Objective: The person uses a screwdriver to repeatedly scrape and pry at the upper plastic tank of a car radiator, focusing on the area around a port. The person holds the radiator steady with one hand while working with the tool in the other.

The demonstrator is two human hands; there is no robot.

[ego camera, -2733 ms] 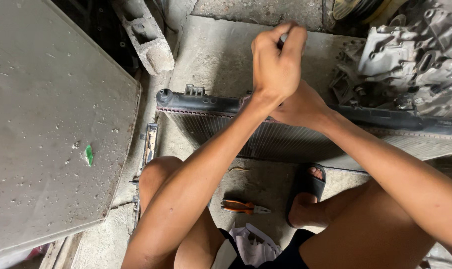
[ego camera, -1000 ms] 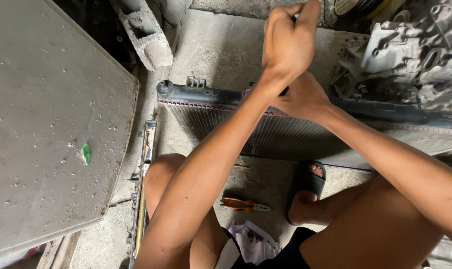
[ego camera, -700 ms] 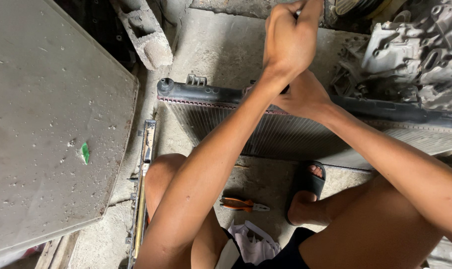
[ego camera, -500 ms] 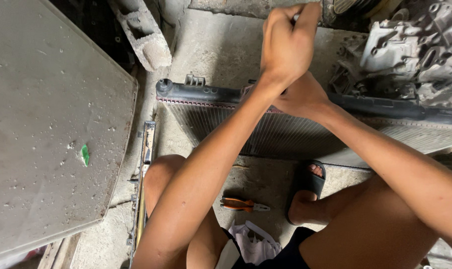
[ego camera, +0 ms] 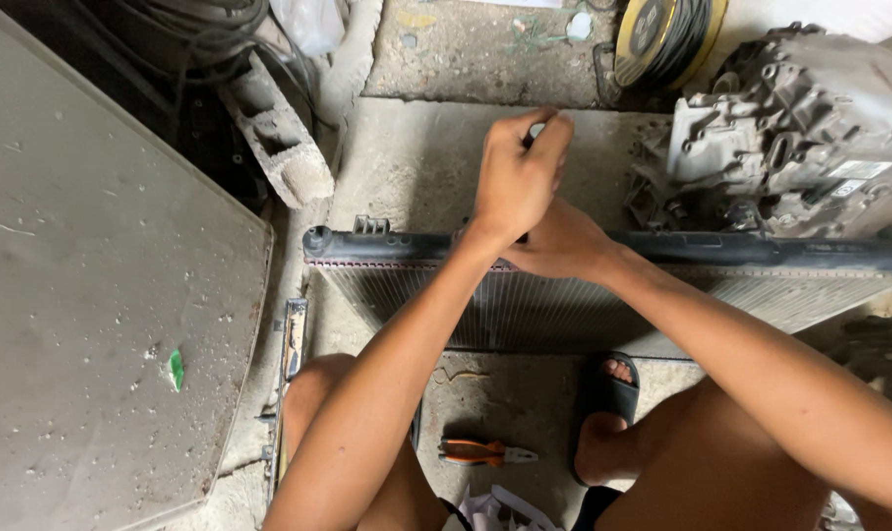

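Radiator (ego camera: pixel 584 305) top is gripped by the right hand (ego camera: pixel 564 246), half-hidden under the left hand (ego camera: pixel 520 177), which is closed on a mostly hidden tool.

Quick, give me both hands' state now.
Left hand: closed around a thin tool, mostly hidden.
Right hand: resting on the radiator's top tank; grip cannot be told.

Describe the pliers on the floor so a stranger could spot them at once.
Start at the long black-topped radiator standing across the concrete floor. On the near side of it, between the person's knees, lie the pliers, left of the sandalled foot. Their orange handles set them apart from the grey things around them.
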